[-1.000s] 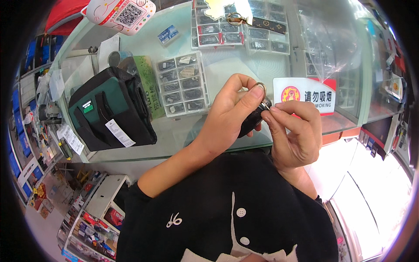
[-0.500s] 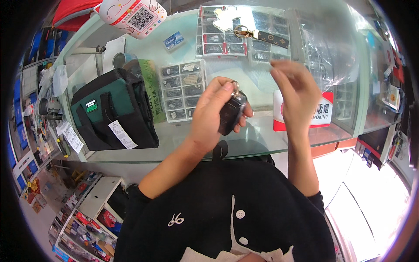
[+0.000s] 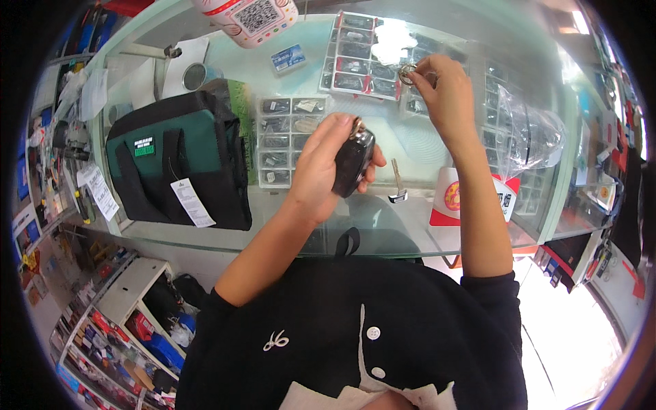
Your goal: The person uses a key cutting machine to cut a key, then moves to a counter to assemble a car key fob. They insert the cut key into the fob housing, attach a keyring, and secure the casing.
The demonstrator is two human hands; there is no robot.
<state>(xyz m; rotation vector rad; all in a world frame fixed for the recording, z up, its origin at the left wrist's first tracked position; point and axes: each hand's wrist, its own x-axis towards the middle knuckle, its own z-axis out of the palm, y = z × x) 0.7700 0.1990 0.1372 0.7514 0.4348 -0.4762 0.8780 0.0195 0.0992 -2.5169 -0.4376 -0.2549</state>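
My left hand (image 3: 320,164) is closed around a black car key fob (image 3: 354,162), which has a small metal ring at its top end. A separate key blade (image 3: 396,179) with a dark, short head lies on the glass counter (image 3: 410,217), just right of that hand. Farther off, my right hand (image 3: 443,85) pinches a metal key ring (image 3: 408,74) beside the compartmented boxes. A white flower-shaped piece (image 3: 394,41) lies just beyond the ring. The brown strap by the ring is hidden behind my right hand.
A green and black tool bag (image 3: 171,160) stands at the left. Compartment boxes (image 3: 277,142) hold small dark items. A blue and white small box (image 3: 288,59), a white figure with a code (image 3: 254,20) and a red-white sign (image 3: 447,198) are around; clear plastic wrap (image 3: 526,130) lies right.
My right hand has moved away to the far side and taken hold of the key ring. The key blade now shows on the glass. My left hand still holds the fob.
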